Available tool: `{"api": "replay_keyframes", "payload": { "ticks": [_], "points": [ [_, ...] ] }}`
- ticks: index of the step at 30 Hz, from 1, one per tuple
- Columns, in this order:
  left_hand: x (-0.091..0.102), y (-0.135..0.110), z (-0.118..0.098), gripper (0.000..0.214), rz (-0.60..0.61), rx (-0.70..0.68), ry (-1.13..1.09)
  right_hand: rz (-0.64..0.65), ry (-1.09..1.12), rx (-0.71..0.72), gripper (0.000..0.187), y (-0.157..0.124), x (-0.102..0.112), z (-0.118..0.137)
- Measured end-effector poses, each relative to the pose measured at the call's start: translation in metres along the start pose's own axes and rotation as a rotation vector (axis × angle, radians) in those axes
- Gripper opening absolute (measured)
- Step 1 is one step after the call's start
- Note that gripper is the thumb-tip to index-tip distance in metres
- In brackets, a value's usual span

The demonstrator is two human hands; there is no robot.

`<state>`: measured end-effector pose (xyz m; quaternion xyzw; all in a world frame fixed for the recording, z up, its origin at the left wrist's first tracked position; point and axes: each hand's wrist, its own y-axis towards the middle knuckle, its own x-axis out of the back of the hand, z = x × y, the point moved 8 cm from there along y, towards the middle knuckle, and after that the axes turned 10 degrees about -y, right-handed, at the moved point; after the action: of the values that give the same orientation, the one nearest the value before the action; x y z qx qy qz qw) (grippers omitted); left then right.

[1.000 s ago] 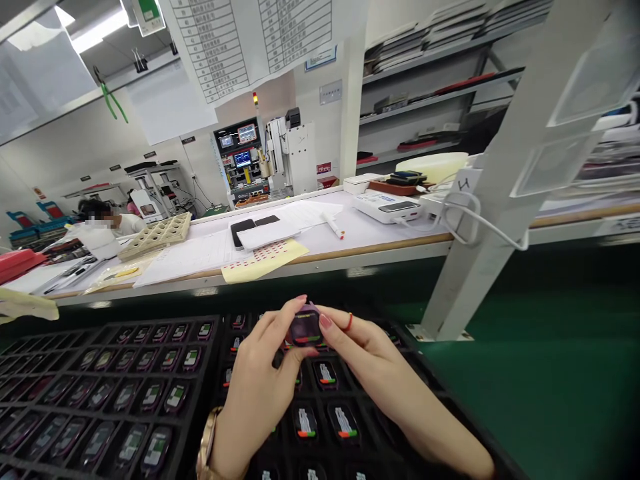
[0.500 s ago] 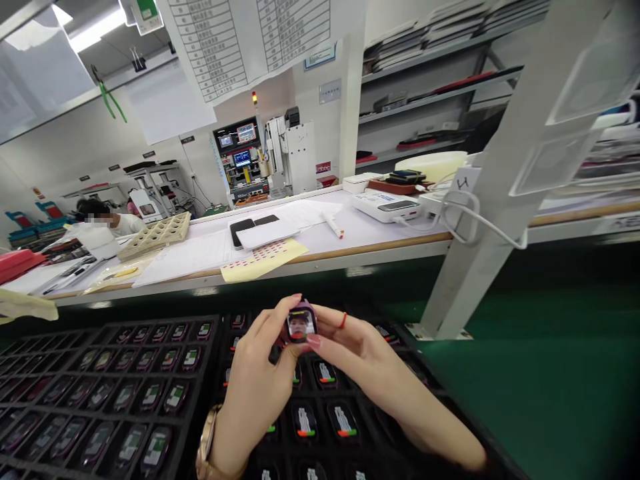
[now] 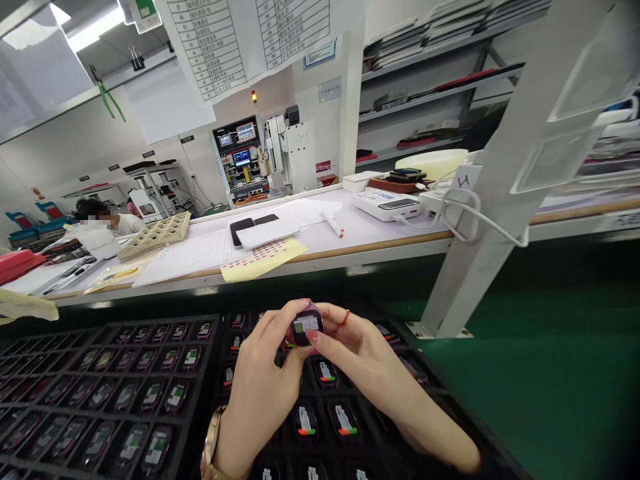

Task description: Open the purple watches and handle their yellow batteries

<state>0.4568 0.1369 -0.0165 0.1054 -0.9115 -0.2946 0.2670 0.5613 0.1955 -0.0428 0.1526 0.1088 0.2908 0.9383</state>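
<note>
Both hands hold one small purple smartwatch body (image 3: 306, 326) above a black compartment tray (image 3: 440, 393). My left hand (image 3: 260, 387) grips its left side with thumb and fingers. My right hand (image 3: 360, 363), a red ring on one finger, pinches its right side, a fingertip on the lit screen. The screen shows a green and white display. The tray beneath holds several more watch bodies with lit screens (image 3: 343, 421).
A second black tray (image 3: 100, 400) full of watch bodies lies to the left. Behind runs a white bench (image 3: 360, 233) with papers, a phone, a marker and a white device. A slanted white post (image 3: 480, 220) stands at right on the green mat. A seated person (image 3: 100, 217) works far left.
The watch has turned slightly in my fingers; its screen went from dark to a picture to a green and white display. My right fingertip now rests on the screen.
</note>
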Motion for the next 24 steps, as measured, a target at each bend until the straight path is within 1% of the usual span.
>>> {"api": "replay_keyframes", "payload": {
  "ticks": [5, 9, 14, 17, 20, 24],
  "points": [
    [-0.006, -0.001, 0.001, 0.059, 0.030, 0.021, -0.006, -0.038, -0.056, 0.003, 0.036, 0.001, 0.001, -0.003],
    [-0.007, -0.001, 0.001, 0.057, 0.033, 0.032, -0.013, -0.072, -0.111, 0.001, 0.038, 0.002, 0.002, -0.001],
    [-0.002, 0.000, 0.002, 0.057, 0.000, 0.036, 0.006, -0.038, -0.053, -0.037, 0.050, 0.001, 0.001, 0.004],
    [0.000, 0.000, 0.002, 0.057, -0.003, 0.052, 0.001, -0.024, -0.041, -0.017, 0.045, -0.001, 0.002, 0.008],
    [0.001, -0.001, 0.002, 0.057, -0.008, 0.055, -0.018, 0.019, -0.016, 0.007, 0.041, -0.002, 0.000, 0.008],
    [0.002, -0.001, 0.001, 0.055, -0.013, 0.051, -0.031, 0.059, 0.009, 0.024, 0.041, -0.003, -0.003, 0.004]
  ]
}}
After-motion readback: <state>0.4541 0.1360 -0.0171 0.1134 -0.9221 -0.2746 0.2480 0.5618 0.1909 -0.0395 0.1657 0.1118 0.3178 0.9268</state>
